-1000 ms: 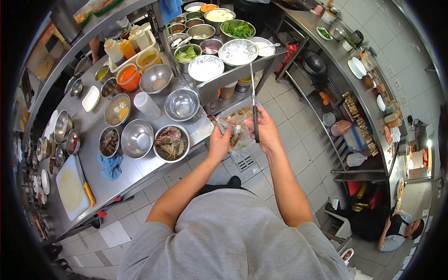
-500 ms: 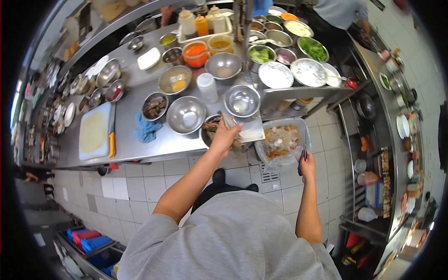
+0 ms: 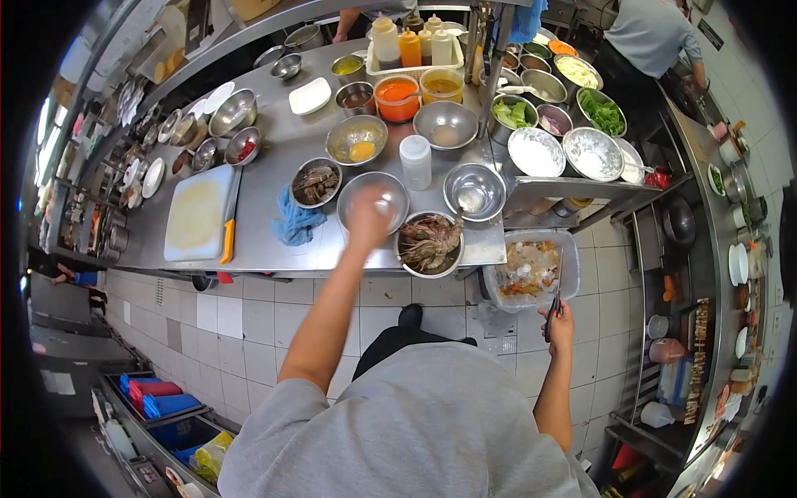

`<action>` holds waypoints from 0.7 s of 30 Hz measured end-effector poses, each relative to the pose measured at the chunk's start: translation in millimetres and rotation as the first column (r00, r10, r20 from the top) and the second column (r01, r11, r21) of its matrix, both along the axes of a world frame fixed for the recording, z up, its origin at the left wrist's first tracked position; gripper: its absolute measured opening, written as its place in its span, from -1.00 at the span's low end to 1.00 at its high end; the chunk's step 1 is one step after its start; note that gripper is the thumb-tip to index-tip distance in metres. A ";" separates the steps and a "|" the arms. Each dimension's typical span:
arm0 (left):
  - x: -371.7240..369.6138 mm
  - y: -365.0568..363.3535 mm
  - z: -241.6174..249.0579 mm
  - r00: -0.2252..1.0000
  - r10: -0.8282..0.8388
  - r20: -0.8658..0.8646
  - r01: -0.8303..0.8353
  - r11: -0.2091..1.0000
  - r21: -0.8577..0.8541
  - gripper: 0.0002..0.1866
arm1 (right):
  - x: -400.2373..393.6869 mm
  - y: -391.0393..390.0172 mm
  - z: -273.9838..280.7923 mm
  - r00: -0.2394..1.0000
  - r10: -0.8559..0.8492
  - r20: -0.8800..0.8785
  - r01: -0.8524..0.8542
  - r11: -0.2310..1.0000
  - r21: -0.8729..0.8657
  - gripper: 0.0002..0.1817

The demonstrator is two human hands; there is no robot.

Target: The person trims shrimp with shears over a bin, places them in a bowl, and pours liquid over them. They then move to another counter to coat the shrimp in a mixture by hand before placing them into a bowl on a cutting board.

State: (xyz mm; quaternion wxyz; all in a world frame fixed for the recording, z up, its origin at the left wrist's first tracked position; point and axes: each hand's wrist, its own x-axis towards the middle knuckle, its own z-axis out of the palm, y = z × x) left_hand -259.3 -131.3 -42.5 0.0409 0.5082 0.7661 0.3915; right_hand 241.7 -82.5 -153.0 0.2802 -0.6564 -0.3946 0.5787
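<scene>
My left hand [image 3: 368,217] is smeared by motion over an otherwise bare-looking steel bowl [image 3: 397,192] near the counter's front edge; its fingers and anything in them cannot be made out. Just right of it, a steel bowl [image 3: 403,259] is heaped with raw prawns [image 3: 429,241]. A smaller bowl behind to the left also contains prawns [image 3: 316,183]. My right hand [image 3: 561,325] is closed around the handles of black-handled scissors [image 3: 554,319], blades pointing up, beside a clear plastic tub [image 3: 504,304] of pale and orange scraps [image 3: 529,267].
A blue cloth [image 3: 296,222] lies by a white cutting board [image 3: 199,214] with an orange-handled knife [image 3: 227,241]. A squeeze bottle [image 3: 416,163] stands behind the bowls. Sauce tubs [image 3: 397,98] stand further back. One co-worker [image 3: 654,41] is at the upper right, and another person's arm [image 3: 344,23] shows behind the counter.
My left hand, which held a prawn over the prawn bowl, has moved left over the adjacent steel bowl. My right hand still holds the scissors near the tub. The camera view has shifted.
</scene>
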 end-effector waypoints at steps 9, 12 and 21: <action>-181.9 16.3 -14.4 0.926 0.134 -0.352 -0.335 0.721 -0.606 -0.50 | 9.1 -40.6 -2.1 0.994 -0.077 0.077 0.083 0.994 -0.068 -0.52; -185.4 25.9 -28.7 0.887 0.128 -0.443 -0.410 0.659 -0.631 -0.39 | 6.2 -49.3 -3.3 0.995 -0.089 0.045 0.090 0.995 -0.037 -0.52; -237.4 23.5 -47.0 0.939 -0.034 -0.341 -0.186 0.786 -0.589 -0.51 | -0.1 -93.1 -3.6 0.988 -0.131 0.078 0.138 0.986 -0.094 -0.49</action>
